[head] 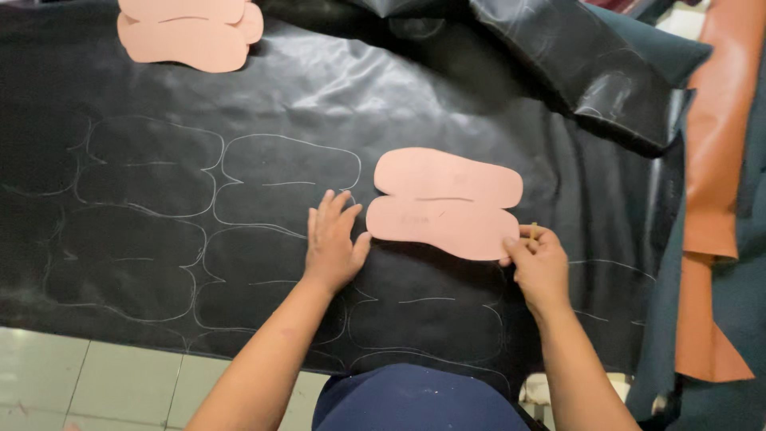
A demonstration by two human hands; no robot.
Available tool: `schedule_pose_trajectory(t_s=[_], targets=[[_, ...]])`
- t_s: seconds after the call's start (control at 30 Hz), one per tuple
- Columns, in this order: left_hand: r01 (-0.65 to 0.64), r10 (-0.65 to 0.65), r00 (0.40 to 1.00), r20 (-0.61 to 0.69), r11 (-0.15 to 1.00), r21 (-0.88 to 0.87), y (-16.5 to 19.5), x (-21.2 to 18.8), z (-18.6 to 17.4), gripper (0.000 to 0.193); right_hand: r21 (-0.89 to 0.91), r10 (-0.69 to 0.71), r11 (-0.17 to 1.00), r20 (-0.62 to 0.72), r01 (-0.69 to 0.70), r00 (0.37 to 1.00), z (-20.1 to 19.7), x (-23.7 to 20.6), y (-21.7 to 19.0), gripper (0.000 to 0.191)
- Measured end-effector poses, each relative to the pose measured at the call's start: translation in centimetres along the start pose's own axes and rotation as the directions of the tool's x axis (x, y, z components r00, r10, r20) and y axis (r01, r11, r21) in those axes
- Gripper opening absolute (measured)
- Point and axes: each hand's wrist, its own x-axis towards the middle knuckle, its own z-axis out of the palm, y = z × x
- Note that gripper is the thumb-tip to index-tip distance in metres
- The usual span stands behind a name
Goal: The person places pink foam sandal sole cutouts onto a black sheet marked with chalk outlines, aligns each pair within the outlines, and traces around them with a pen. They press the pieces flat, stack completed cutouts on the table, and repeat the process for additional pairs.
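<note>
1. The left hand (331, 243) lies flat and open beside the pink sole template (445, 203) on the black leather sheet (319, 96); it is best kept pressing there so nothing slips.
2. The right hand (538, 259), closed on a small yellow marker (533, 231), should hug the template edge.
3. Count: two template stacks, the other (190, 30) top left; about seven chalk outlines (289, 185).

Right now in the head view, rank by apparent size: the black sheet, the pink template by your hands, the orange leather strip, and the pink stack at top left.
1. black sheet
2. orange leather strip
3. pink template
4. pink stack, though cut off by the frame edge and farther away, so unsure against the template.
</note>
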Motion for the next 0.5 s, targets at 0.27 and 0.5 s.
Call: schedule_pose_trajectory(t_s=[0.27, 0.5], targets=[[0.096, -0.094, 0.995, 0.014, 0.981, -0.169, -4.0, 2.5, 1.2, 0.037, -0.296, -0.02, 0.955, -0.057, 0.002, 0.998, 4.7, 3.4, -0.2, 0.037], [0.101, -0.1, 0.995, 0.013, 0.974, -0.201, -5.0, 2.8, 1.8, 0.03, -0.381, -0.078, 0.923, -0.048, 0.054, 0.996, 5.5, 4.0, 0.8, 0.045]])
